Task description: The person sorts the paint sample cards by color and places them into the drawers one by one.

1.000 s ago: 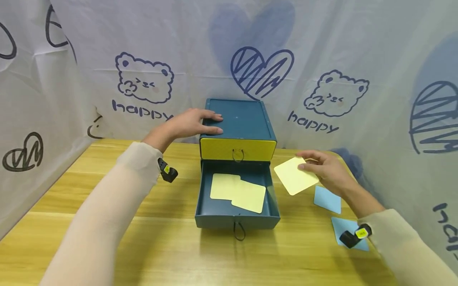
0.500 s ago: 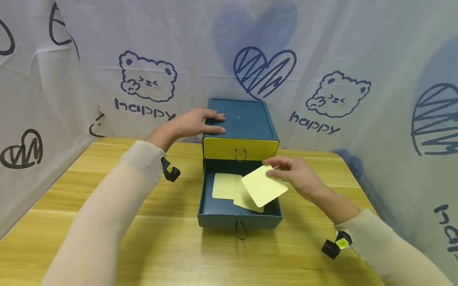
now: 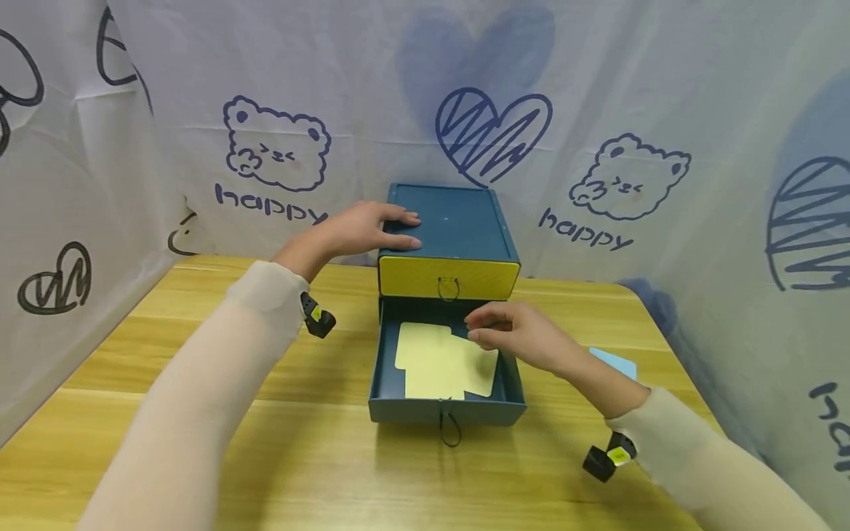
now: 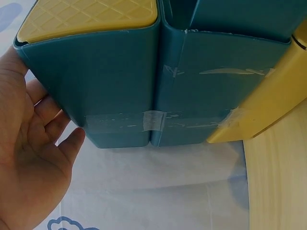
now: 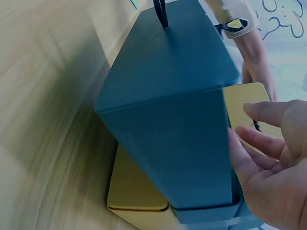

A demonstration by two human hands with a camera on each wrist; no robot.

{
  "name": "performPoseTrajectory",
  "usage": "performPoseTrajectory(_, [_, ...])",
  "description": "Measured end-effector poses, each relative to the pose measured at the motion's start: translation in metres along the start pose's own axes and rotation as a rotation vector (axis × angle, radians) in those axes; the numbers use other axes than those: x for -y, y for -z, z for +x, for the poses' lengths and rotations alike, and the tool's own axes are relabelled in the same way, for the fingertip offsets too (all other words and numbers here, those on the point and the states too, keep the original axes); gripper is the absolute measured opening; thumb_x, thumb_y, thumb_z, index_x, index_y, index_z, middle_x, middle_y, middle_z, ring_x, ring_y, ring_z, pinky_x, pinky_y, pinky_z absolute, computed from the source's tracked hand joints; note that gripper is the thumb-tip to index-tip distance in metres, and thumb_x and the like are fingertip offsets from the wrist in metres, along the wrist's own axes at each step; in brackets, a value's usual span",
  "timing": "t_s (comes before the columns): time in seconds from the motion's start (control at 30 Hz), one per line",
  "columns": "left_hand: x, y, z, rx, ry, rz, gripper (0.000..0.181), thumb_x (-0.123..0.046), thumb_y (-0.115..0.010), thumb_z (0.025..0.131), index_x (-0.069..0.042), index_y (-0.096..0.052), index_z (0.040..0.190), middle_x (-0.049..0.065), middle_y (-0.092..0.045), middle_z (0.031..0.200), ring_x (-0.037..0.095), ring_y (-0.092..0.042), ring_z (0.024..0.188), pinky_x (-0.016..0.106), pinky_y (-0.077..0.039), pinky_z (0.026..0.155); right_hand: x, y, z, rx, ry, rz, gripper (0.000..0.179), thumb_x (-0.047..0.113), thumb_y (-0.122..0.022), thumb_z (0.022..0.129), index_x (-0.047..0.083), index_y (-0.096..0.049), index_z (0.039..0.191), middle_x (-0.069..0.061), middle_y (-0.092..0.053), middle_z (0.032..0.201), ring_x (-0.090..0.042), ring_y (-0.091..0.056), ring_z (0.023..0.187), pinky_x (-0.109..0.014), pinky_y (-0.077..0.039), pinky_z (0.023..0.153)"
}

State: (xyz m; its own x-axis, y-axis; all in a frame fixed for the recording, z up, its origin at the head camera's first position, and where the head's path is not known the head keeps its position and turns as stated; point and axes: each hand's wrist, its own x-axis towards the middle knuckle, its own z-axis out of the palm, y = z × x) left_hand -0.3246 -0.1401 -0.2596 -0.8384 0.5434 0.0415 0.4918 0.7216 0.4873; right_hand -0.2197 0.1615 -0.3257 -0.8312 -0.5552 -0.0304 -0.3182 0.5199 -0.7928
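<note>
A dark blue drawer box (image 3: pixel 458 221) stands against the cloth, its upper yellow drawer front (image 3: pixel 408 277) closed. Beneath it, a blue drawer (image 3: pixel 405 411) is pulled out, with 3 pale yellow square cards (image 3: pixel 428 361) lying overlapped inside. My left hand (image 3: pixel 361 227) rests on the box's top at the left edge; in the left wrist view its palm (image 4: pixel 38 158) faces the box's side. Over the drawer's right rear part hovers my right hand (image 3: pixel 524 338), holding nothing, its fingers slightly bent. In the right wrist view, the fingers (image 5: pixel 264 112) appear beside the drawer's wall.
A blue card (image 3: pixel 616 362) lies on the wooden table (image 3: pixel 319 457) to the right, partly behind my right forearm. A cord loop (image 3: pixel 451 430) hangs from the drawer front. Another yellow drawer (image 5: pixel 136 187) sits lowest. Patterned cloth (image 3: pixel 372 96) borders the back and sides.
My right hand carried a yellow card leftward over the drawer and let it go. That card now lies on the other two. My left hand has stayed on the box.
</note>
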Motion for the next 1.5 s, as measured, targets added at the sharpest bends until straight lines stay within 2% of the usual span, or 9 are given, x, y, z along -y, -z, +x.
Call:
performPoseTrajectory(0.1, [0.000,0.000,-0.001,0.003,-0.004,0.000,0.065,-0.056,-0.062,0.091,-0.023,-0.049,0.145,0.000,-0.035,0.155,0.024,-0.030,0.142,0.047,-0.029,0.113,0.001,0.003,-0.007,-0.012,0.005,-0.015,0.040,0.032,-0.063,0.097,0.006,-0.062,0.128,-0.009,-0.066,0.116,-0.026,-0.067,0.096,-0.043,-0.055,0.085])
performPoseTrajectory(0.23, [0.000,0.001,-0.003,0.013,-0.013,0.008,0.065,-0.055,-0.061,0.091,-0.022,-0.049,0.146,0.002,-0.035,0.155,0.025,-0.030,0.143,0.047,-0.029,0.113,0.004,0.004,-0.018,-0.001,0.032,-0.006,0.036,0.031,-0.062,0.098,0.007,-0.064,0.125,-0.012,-0.067,0.113,-0.028,-0.068,0.092,-0.041,-0.056,0.083])
performPoseTrajectory(0.5, [0.001,0.006,-0.005,0.042,-0.004,-0.001,0.065,-0.056,-0.061,0.091,-0.022,-0.048,0.146,0.001,-0.036,0.155,0.026,-0.029,0.143,0.048,-0.029,0.113,0.017,0.001,-0.041,0.055,0.003,0.116,0.034,0.025,-0.062,0.098,0.003,-0.064,0.123,-0.016,-0.069,0.107,-0.035,-0.068,0.092,-0.037,-0.057,0.081])
performPoseTrajectory(0.7, [-0.002,0.008,-0.004,0.058,0.013,0.005,0.066,-0.056,-0.062,0.090,-0.023,-0.049,0.146,0.001,-0.038,0.154,0.025,-0.030,0.142,0.049,-0.031,0.112,0.025,-0.004,-0.062,0.131,-0.049,0.298,0.032,0.021,-0.059,0.100,0.000,-0.062,0.123,-0.023,-0.066,0.108,-0.038,-0.065,0.092,-0.041,-0.057,0.081])
performPoseTrajectory(0.87, [-0.005,0.008,-0.003,0.068,0.013,0.015,0.067,-0.058,-0.062,0.090,-0.023,-0.049,0.146,0.000,-0.039,0.153,0.025,-0.030,0.142,0.049,-0.030,0.112,0.024,-0.014,-0.080,0.212,-0.072,0.465,0.036,0.018,-0.058,0.100,-0.007,-0.057,0.126,-0.024,-0.065,0.110,-0.032,-0.065,0.089,-0.043,-0.057,0.081])
performPoseTrajectory(1.17, [-0.006,0.007,-0.003,0.074,0.013,0.024,0.069,-0.059,-0.061,0.089,-0.023,-0.048,0.146,0.000,-0.038,0.153,0.026,-0.029,0.143,0.050,-0.030,0.112,-0.001,-0.050,-0.099,0.386,-0.166,0.738,0.034,0.018,-0.056,0.101,-0.006,-0.059,0.125,-0.018,-0.065,0.111,-0.019,-0.067,0.086,-0.031,-0.057,0.078])
performPoseTrajectory(1.33, [-0.006,0.007,-0.003,0.068,0.011,0.013,0.069,-0.059,-0.062,0.089,-0.023,-0.048,0.146,0.000,-0.039,0.153,0.026,-0.030,0.143,0.050,-0.030,0.112,-0.018,-0.070,-0.100,0.391,-0.237,0.835,0.042,0.023,-0.052,0.103,-0.009,-0.054,0.130,-0.018,-0.066,0.113,-0.020,-0.068,0.092,-0.032,-0.057,0.082])
performPoseTrajectory(1.5, [-0.005,0.007,-0.001,0.063,0.011,0.010,0.068,-0.058,-0.062,0.089,-0.023,-0.049,0.146,0.000,-0.040,0.153,0.025,-0.030,0.142,0.049,-0.030,0.112,-0.027,-0.085,-0.096,0.368,-0.288,0.985,0.054,0.028,-0.051,0.103,-0.014,-0.044,0.137,-0.022,-0.063,0.121,-0.024,-0.067,0.103,-0.036,-0.054,0.089])
